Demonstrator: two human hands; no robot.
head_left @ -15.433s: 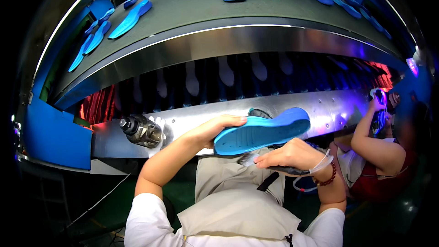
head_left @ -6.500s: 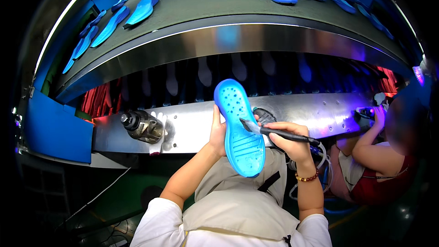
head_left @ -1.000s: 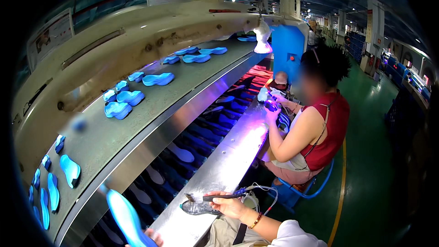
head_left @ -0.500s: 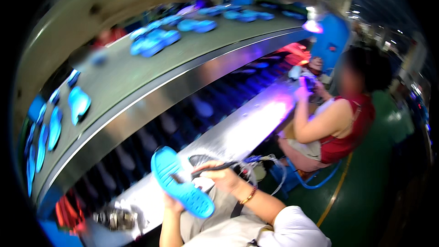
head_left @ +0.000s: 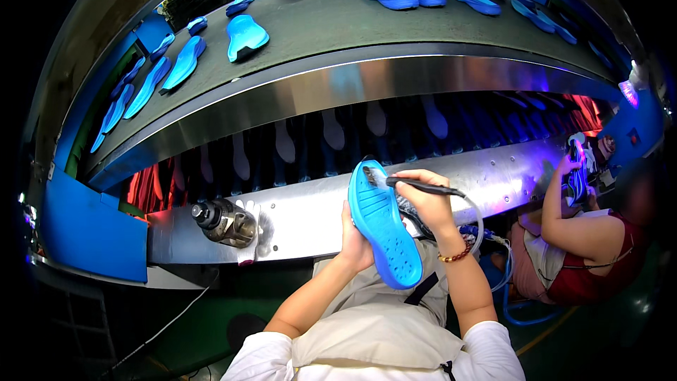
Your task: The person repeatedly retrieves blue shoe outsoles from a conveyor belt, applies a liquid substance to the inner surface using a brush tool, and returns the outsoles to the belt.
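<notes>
My left hand (head_left: 356, 241) is wrapped round the edge of a bright blue shoe sole (head_left: 386, 229), which stands tilted with its ribbed and dimpled inside facing me. Between the fingers of my right hand (head_left: 429, 201) is a brush (head_left: 423, 185) with a black handle and a clear tube running from its back end. Its pale bristles lie against the inside of the sole near the far end. Behind the sole, by my right hand, a dark grey thing (head_left: 410, 215) shows in part; its kind is hard to tell.
A green conveyor belt (head_left: 310, 25) carries several blue soles (head_left: 247, 37). Below it, a dark recess holds a row of pale sole shapes (head_left: 284, 142). A metal fitting (head_left: 226, 222) stands on the steel ledge (head_left: 303, 222) at left. At right sits a co-worker (head_left: 592, 243) holding a purple-lit object.
My view has turned to the right and levelled. The sole is held more upright, and the brush now meets its far end. Both hands keep their holds.
</notes>
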